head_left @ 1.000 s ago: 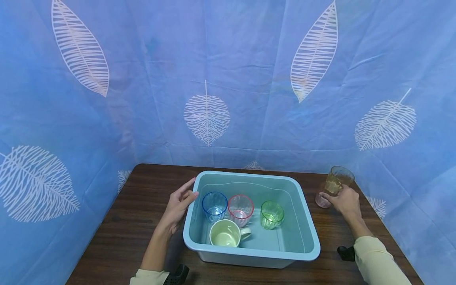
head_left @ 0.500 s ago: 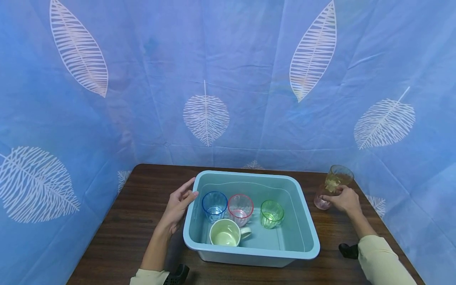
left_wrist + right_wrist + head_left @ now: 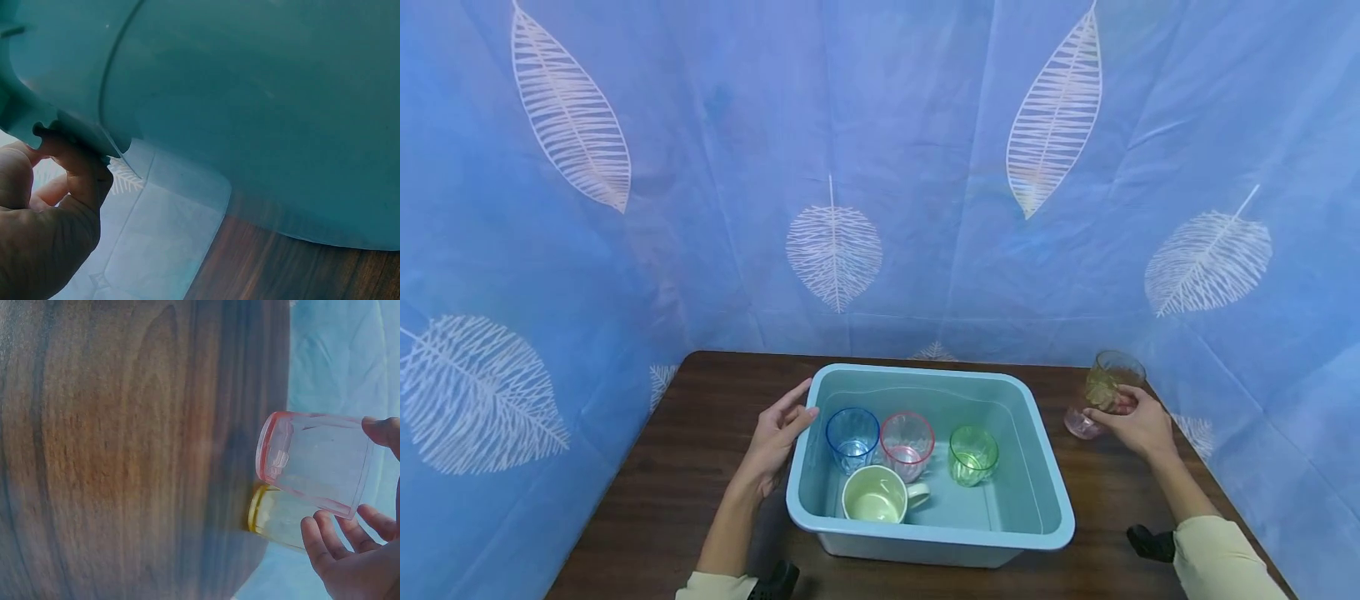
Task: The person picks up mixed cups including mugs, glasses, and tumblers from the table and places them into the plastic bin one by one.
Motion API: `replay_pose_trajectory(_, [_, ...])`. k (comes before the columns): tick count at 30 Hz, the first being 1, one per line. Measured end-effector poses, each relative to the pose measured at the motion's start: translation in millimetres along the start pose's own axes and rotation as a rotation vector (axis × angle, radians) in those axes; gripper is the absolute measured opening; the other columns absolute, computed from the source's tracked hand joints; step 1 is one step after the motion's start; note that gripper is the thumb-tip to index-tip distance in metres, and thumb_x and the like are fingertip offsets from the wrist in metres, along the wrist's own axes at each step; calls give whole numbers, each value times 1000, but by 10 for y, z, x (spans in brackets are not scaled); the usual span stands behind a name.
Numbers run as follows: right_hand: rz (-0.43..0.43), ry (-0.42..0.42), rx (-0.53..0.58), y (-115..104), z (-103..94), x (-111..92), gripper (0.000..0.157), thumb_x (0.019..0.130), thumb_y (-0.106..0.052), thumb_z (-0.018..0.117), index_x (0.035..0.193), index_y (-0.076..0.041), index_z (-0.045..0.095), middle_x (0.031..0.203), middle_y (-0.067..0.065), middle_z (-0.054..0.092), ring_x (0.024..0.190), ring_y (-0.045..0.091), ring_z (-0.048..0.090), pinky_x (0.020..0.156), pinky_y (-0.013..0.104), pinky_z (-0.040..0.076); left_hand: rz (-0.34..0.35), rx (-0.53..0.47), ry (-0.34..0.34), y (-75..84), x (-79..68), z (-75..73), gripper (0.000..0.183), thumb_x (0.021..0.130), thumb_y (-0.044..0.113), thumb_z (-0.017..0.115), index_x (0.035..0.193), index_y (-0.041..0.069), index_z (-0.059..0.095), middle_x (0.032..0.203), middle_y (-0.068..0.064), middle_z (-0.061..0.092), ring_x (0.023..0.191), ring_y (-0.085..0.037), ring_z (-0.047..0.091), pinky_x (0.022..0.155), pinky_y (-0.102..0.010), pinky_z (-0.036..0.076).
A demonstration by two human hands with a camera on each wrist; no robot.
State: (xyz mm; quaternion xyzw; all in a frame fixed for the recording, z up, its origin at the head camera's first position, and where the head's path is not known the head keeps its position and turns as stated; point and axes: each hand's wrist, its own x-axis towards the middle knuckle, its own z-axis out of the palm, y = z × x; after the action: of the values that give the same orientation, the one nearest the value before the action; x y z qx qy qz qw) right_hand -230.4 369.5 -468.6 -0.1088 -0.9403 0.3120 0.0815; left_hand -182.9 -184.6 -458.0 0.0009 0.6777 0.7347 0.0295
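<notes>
My right hand (image 3: 1138,423) holds a clear pink drinking glass (image 3: 319,459) by its upper part, thumb on one side and fingers on the other. The right wrist view suggests its base is slightly off the table. Right behind it stands a yellow drinking glass (image 3: 1118,367), partly covered by the pink one. At the far left side of a light blue tub (image 3: 940,540), my left hand (image 3: 775,437) holds the rim, thumb over the edge and fingers outside. Inside are a blue-rimmed glass (image 3: 852,437), a red-rimmed glass (image 3: 907,440), a green glass (image 3: 973,457) and a pale green mug (image 3: 874,493).
Dark wooden table (image 3: 685,467) carries the tub and glasses. A blue curtain (image 3: 715,208) with white leaf prints hangs behind and at both sides, close to the table's edges. The yellow glass stands near the far right corner.
My right hand has shifted slightly right, and its fingers now lie farther around the pink glass, which has moved very little. The left hand and the tub keep their places.
</notes>
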Motion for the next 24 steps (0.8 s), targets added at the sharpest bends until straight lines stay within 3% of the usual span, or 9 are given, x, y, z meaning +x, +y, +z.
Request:
replay_pose_trajectory(4, [-52,13,33,-15,-65,-37,82,93,-33,78,145,17,40,120,33,57,102,40,61,73,36,53,0,-3,4,-21,-21,4,58,103,14,65,156,7,44,95,-15,69,83,-20,66,77,-34,62])
replay_pose_trajectory(9, [-112,62,96,-96,-127,-55,78,92,-25,80,144,17,42,119,32,57,94,26,60,63,12,44,6,-15,-4,-1,-12,5,59,103,16,66,157,7,44,94,-13,69,82,-19,65,77,-34,62])
replay_pose_trajectory(13, [-144,95,110,-178,-141,-93,76,90,-23,81,145,15,43,122,33,58,97,26,60,64,8,41,-5,-22,-11,8,-9,6,59,102,16,67,157,9,45,92,-11,68,82,-19,65,77,-34,62])
replay_pose_trajectory(19, [-193,145,183,-293,-179,-149,75,88,-17,83,145,14,45,118,28,59,84,-6,53,65,6,43,-10,-23,-10,9,-6,8,58,103,15,66,157,9,44,91,-10,68,82,-19,65,78,-34,62])
replay_pose_trajectory(24, [-223,165,246,-389,-237,-183,75,89,-14,83,147,12,44,116,24,58,80,-12,51,65,6,45,-11,-16,-8,20,-11,7,58,103,15,65,157,9,44,90,-10,67,82,-20,65,78,-35,62])
